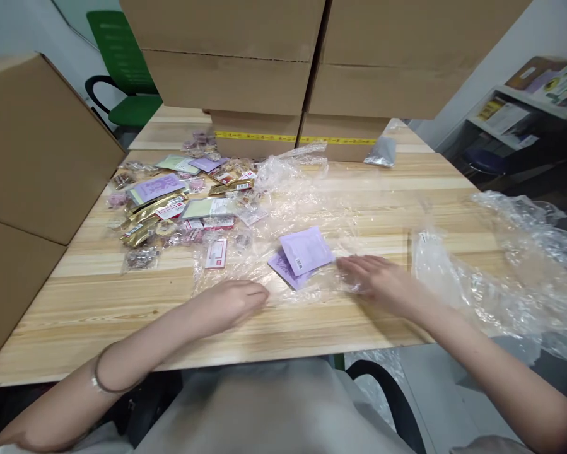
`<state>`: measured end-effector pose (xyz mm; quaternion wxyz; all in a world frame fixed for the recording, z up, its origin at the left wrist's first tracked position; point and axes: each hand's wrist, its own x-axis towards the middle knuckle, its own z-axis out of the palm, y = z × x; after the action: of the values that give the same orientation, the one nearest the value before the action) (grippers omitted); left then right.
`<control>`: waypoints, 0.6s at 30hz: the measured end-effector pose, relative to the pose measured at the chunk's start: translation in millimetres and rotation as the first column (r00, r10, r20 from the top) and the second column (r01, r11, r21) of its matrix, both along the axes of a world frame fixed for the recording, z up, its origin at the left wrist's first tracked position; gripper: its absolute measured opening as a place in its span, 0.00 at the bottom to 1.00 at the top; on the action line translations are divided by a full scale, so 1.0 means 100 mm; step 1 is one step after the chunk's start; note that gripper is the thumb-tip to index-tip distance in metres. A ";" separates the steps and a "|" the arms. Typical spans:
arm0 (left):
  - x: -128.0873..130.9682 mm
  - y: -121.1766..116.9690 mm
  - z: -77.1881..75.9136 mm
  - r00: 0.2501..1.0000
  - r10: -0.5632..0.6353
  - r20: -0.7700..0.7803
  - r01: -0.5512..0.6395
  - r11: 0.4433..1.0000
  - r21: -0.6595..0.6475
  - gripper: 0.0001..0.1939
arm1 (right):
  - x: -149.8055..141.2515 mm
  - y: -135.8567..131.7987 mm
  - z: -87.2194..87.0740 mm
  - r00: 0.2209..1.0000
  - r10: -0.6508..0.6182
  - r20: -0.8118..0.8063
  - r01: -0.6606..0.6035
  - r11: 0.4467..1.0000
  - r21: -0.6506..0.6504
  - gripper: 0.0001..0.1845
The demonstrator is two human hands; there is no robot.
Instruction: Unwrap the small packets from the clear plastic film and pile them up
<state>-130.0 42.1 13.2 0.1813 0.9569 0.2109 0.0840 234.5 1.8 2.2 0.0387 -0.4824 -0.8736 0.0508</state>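
Two purple sachets point(306, 250) overlap on a sheet of clear plastic wrap point(238, 268) spread across the wooden table. My left hand point(240, 300) is at the near edge of the wrap, left of the sachets; its fingers are curled together on that edge. To the right of the sachets, my right hand point(375, 280) lies low over the wrap with fingers stretched out, slightly blurred. Its fingertips are close to the upper sachet's corner, and I cannot tell if they touch it. A small white-and-red packet point(216, 253) lies on the left part of the wrap.
Mixed small packets, including gold packets point(153, 211) and a purple sachet point(157, 188), are heaped at the left. Cardboard boxes point(259, 82) stand at the back, another box point(32, 151) at the left. Crumpled clear plastic point(514, 271) covers the right side. A grey pouch point(381, 152) lies behind.
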 end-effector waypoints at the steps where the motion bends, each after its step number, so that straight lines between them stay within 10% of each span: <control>1: -0.08 0.06 0.07 1.000 -0.004 -0.010 0.003 0.994 -0.110 0.15 | 0.15 0.01 -0.01 0.998 -0.061 -0.013 0.061 0.997 -0.043 0.29; 7: -0.40 0.27 0.24 0.994 0.099 -0.055 -0.113 0.859 -0.500 0.17 | 0.81 0.11 0.17 0.908 -0.371 -0.193 0.244 0.845 -0.476 0.18; 11: -0.38 0.25 0.23 0.952 0.270 -0.145 -0.306 0.802 -0.513 0.19 | 0.78 0.10 0.33 0.832 -0.365 -0.418 0.128 0.859 -0.495 0.13; 14: -0.28 0.24 0.19 0.894 0.434 -0.107 -0.431 0.773 -0.466 0.20 | 0.55 0.15 0.30 0.625 -0.474 -0.620 0.054 0.819 -0.572 0.11; 18: -0.14 0.27 0.05 0.806 0.590 -0.055 -0.567 0.742 -0.358 0.20 | 0.21 0.37 0.05 0.296 -0.723 -0.624 0.374 0.689 -0.620 0.20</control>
<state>-144.3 69.6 18.4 0.3232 0.7915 0.5031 0.1257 255.3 38.5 6.7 0.3789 -0.6665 -0.4887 0.4164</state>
